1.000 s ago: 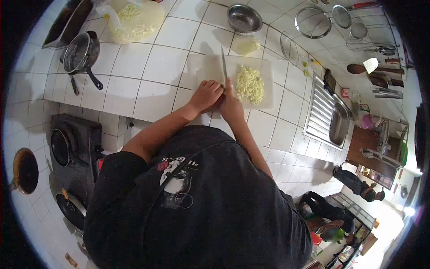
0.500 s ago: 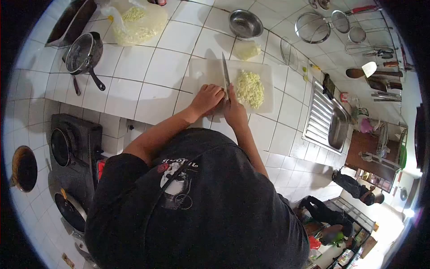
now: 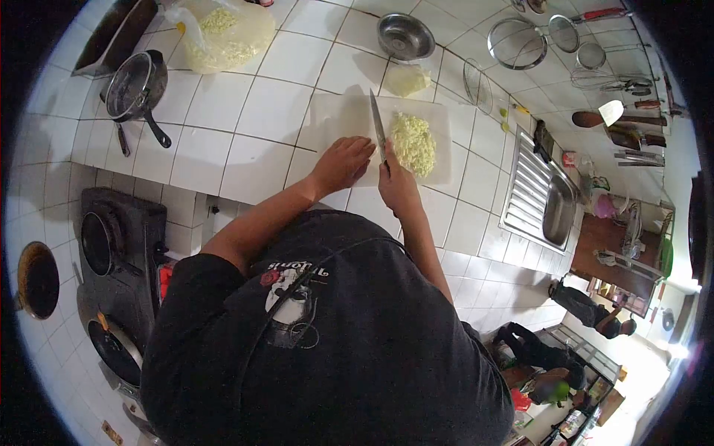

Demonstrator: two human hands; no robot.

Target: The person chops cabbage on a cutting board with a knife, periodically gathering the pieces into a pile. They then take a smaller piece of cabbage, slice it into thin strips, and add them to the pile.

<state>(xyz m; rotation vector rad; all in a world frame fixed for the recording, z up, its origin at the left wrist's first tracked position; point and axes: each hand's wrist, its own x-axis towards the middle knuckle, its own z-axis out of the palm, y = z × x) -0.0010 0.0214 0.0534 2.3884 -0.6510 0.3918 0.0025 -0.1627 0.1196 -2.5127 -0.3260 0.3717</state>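
A whitish cutting board [image 3: 338,117] lies on the white tiled counter. My right hand [image 3: 397,182] is closed round the handle of a long knife [image 3: 378,119], its blade pointing away from me over the board. Just left of the knife, my left hand [image 3: 344,165] rests on the board with its fingers bent together; whatever lies under them is hidden. Finely chopped pale green pieces [image 3: 413,145] form a pile on the board, right of the blade. Beyond the board's far edge sits a pale yellow-green piece or packet [image 3: 407,80].
A steel bowl [image 3: 405,37] stands beyond the board. Farther left are a plastic bag of chopped pieces [image 3: 227,41], a black pan [image 3: 136,85] and a stove [image 3: 123,245]. On the right is a sink [image 3: 558,209]. Two people [image 3: 584,308] are in the background.
My right hand has shifted slightly right and nearer to me, with the knife a little more tilted. The whole view has shifted slightly.
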